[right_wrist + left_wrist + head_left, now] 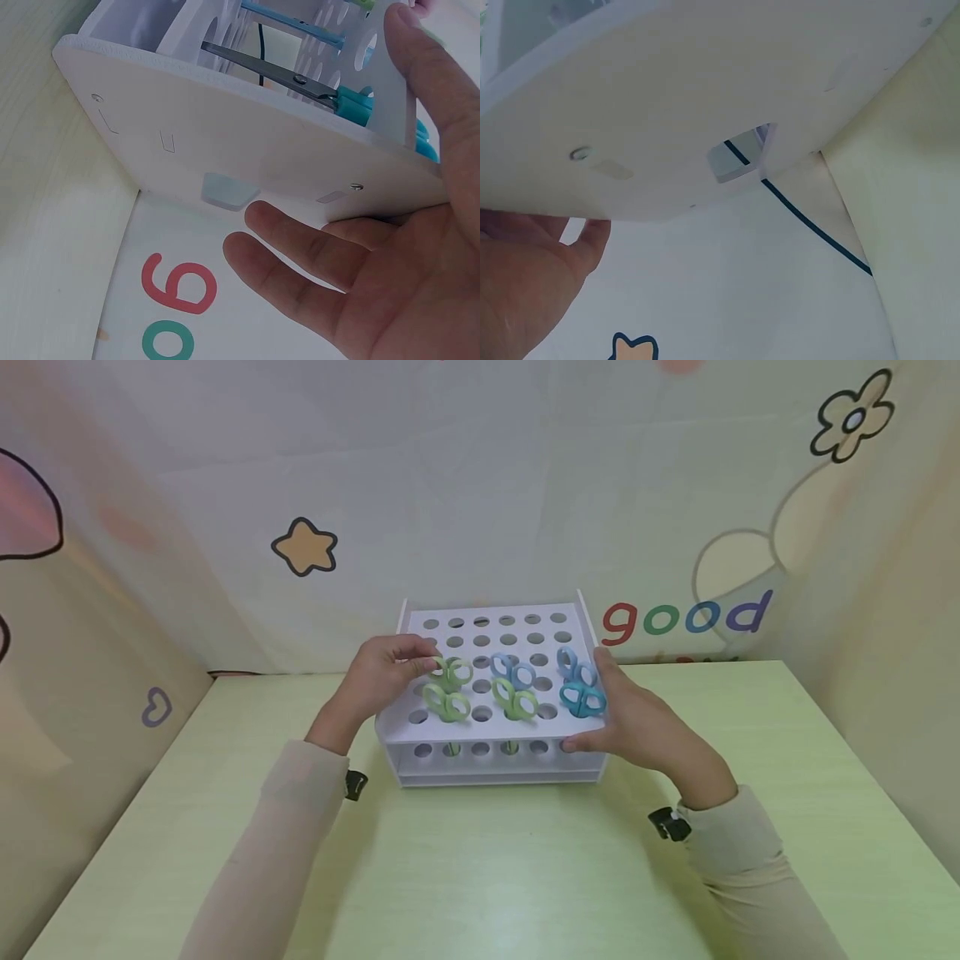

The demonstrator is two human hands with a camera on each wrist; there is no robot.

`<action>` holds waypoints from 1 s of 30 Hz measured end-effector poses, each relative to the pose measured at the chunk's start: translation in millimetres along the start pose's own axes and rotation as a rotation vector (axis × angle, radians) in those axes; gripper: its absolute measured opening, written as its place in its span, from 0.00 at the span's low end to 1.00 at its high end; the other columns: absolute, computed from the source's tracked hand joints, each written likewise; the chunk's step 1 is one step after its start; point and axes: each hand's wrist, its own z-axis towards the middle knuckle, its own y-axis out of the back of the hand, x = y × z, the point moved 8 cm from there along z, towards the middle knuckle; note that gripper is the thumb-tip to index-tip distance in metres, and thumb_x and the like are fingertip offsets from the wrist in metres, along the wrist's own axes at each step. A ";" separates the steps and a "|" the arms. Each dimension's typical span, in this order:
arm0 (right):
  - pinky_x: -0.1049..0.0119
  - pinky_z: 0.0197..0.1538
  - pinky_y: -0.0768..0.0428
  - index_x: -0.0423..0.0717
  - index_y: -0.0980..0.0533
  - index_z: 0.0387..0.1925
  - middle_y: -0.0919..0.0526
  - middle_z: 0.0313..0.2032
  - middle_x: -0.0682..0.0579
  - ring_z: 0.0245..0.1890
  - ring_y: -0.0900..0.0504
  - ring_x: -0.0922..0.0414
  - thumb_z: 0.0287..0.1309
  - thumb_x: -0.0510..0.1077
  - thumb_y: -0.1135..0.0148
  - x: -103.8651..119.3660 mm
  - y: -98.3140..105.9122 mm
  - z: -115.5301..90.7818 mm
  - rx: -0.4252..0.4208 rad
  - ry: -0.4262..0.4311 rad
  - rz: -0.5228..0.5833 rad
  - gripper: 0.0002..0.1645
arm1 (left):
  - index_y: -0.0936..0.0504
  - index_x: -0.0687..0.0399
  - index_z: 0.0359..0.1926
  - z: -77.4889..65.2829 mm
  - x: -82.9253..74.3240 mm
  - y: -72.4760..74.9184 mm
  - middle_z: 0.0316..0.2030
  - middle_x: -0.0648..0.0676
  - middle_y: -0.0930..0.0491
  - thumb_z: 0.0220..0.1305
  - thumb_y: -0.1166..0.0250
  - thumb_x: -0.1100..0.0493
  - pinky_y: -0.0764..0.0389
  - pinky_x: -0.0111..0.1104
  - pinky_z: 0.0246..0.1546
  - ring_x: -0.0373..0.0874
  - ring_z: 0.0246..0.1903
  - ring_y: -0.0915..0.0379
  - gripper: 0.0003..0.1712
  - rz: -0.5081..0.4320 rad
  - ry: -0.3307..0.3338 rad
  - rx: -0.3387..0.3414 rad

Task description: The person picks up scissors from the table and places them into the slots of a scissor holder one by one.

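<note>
A white rack [495, 732] with rows of round holes stands on the table, scissors upright in it, handles up. Three pairs have green handles, two light blue, one teal. My left hand [377, 678] pinches a handle of the rear left green scissors [450, 677] between thumb and fingers. My right hand [645, 718] holds the rack's right front corner, thumb on the front edge and fingers along the side panel [247, 154]. Beside that thumb sit the teal scissors [582, 699], their blades pointing down inside the rack. The left wrist view hides the left fingertips behind the side panel [652, 97].
The pale green table [495, 877] spreads in front of the rack and to both sides. Close behind the rack hangs a printed cloth [480, 510] with a star and coloured letters. Each side panel has a cut-out.
</note>
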 end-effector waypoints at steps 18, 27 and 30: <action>0.46 0.59 0.29 0.45 0.71 0.80 0.35 0.67 0.40 0.56 0.30 0.45 0.44 0.61 0.18 0.3 1.9 -2.6 -0.006 0.007 0.014 0.84 | 0.12 0.53 0.46 -0.4 4.8 -9.4 0.64 0.56 0.24 0.70 0.34 0.59 0.39 0.50 0.67 0.52 0.68 0.36 0.07 0.110 0.030 0.053; 0.45 0.62 0.31 0.44 0.71 0.80 0.38 0.70 0.39 0.57 0.31 0.44 0.44 0.61 0.18 -0.4 0.7 -1.3 -0.001 0.010 0.021 0.84 | 0.13 0.52 0.53 -2.3 8.4 -9.2 0.65 0.54 0.25 0.71 0.37 0.63 0.37 0.48 0.66 0.51 0.68 0.35 0.13 0.104 0.026 0.048; 0.44 0.62 0.31 0.45 0.71 0.80 0.38 0.70 0.39 0.58 0.31 0.44 0.42 0.64 0.18 -0.2 0.2 -0.8 0.001 0.012 0.027 0.85 | 0.14 0.52 0.55 -3.6 8.6 -8.6 0.66 0.54 0.25 0.71 0.37 0.63 0.37 0.48 0.66 0.51 0.68 0.36 0.14 0.090 0.026 0.044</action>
